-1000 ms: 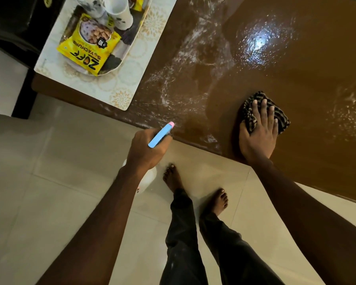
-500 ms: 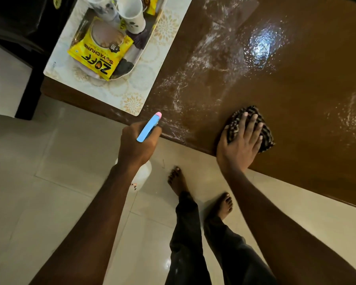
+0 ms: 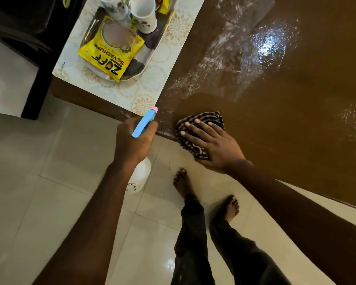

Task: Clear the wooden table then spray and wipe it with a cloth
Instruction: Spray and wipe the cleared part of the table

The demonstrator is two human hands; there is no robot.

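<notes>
Left hand: the left hand (image 3: 134, 140) was curled round the neck of the spray bottle (image 3: 140, 176), gripping it just off the table's near edge, over the floor.
Spray bottle: white body hung below the fist; the blue spray head (image 3: 143, 126) with its pink tip pointed up toward the placemat corner.
Right hand: the right hand (image 3: 213, 146) lay flat, fingers straight and spread, pressing on the striped cloth (image 3: 207, 118).
Cloth: bunched at the near edge of the wooden table (image 3: 286, 124), one end drooping over the edge under the palm.
Table surface: glossy brown, with white wet streaks (image 3: 224, 58) above the cloth and a bright light glare further in.
Placemat: a pale floral placemat (image 3: 174, 36) lay at the table's left end.
Tray: a tray (image 3: 133, 77) sat on the placemat, holding a yellow Zoff soya chunks packet (image 3: 109, 52) and white mugs (image 3: 145, 16).
Floor: light tiled floor (image 3: 49, 182); the person's two bare feet stood beside the table.
</notes>
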